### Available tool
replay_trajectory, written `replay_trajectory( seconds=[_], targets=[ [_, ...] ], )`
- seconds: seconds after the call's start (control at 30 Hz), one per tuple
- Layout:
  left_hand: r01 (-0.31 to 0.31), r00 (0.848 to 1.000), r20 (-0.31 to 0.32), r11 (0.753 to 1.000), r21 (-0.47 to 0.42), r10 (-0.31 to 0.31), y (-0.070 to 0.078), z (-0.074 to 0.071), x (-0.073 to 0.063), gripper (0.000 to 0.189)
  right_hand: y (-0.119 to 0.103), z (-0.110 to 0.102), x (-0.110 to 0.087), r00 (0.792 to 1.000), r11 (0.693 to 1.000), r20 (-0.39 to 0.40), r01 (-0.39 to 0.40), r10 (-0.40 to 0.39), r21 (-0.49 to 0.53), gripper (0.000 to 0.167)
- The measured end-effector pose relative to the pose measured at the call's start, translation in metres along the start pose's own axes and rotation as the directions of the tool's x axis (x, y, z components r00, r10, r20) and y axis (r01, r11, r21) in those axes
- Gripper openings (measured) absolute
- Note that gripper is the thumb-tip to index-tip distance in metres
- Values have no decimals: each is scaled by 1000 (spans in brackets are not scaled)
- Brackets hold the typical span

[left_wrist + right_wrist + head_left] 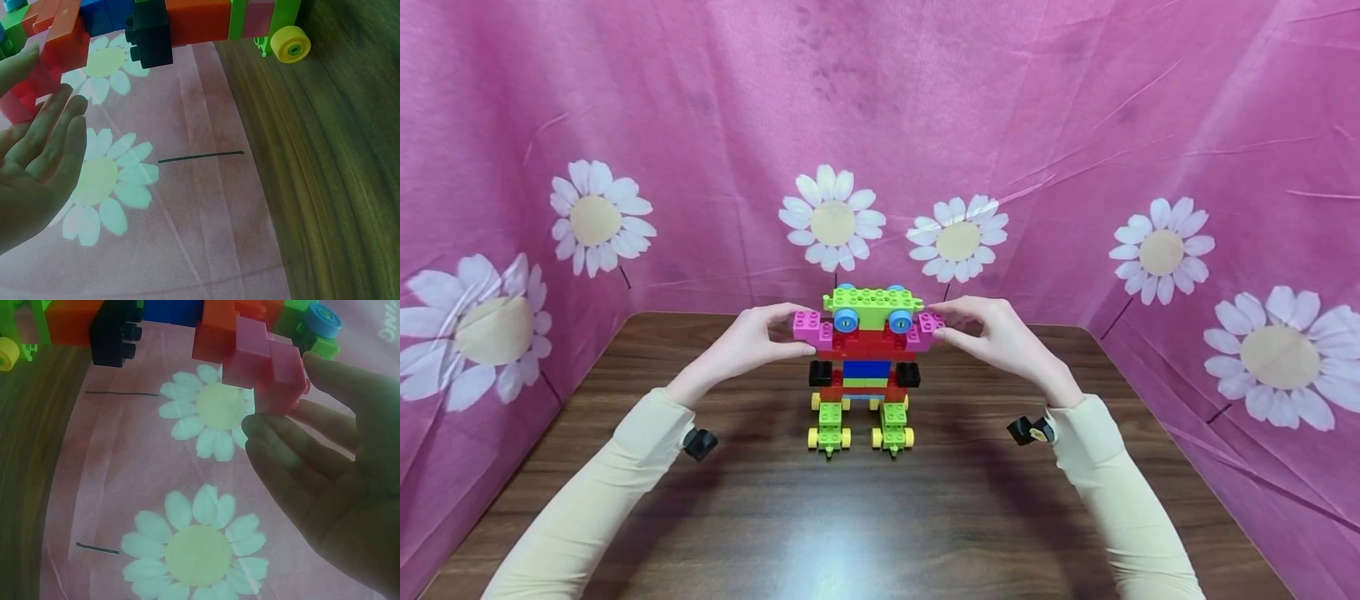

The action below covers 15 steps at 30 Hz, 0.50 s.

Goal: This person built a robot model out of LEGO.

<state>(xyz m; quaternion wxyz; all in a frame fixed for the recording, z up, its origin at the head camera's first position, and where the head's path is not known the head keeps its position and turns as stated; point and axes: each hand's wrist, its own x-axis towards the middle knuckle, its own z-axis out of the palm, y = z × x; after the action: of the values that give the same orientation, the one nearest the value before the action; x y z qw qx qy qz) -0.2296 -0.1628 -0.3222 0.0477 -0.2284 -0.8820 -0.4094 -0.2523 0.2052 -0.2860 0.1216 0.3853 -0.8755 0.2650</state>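
A robot figure built of large toy bricks stands on the table, its red chest (868, 343) above a blue brick (867, 370). Its green head piece (871, 310) carries blue wheels as eyes. My left hand (751, 337) pinches the pink brick (807, 323) at the figure's left shoulder, thumb opposite the fingers. On the other side, my right hand (996, 335) holds the right pink brick (931, 323) the same way; the right wrist view shows that pink brick (282, 381) between thumb and fingertips. Black bricks (821, 373) jut out at the waist, and green feet (830, 425) have yellow wheels.
The brown wooden table (760, 517) reaches forward to a pink cloth (715, 150) printed with white daisies, which hangs around the back and sides. Black wrist devices (700, 443) sit at both cream sleeves (1097, 467).
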Motion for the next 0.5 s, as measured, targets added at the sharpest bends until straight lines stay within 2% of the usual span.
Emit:
replay_trajectory(
  seconds=[0.17,0.5],
  targets=[
    [13,1000,-11,1000,-4,-13,0,0,0,52,-1,0,1,1000,1000,-9,-10,10,10,36],
    [-3,1000,-19,1000,2,3,1,2,5,48,2,-2,1,999,999,-11,-45,46,10,34]
  ],
)
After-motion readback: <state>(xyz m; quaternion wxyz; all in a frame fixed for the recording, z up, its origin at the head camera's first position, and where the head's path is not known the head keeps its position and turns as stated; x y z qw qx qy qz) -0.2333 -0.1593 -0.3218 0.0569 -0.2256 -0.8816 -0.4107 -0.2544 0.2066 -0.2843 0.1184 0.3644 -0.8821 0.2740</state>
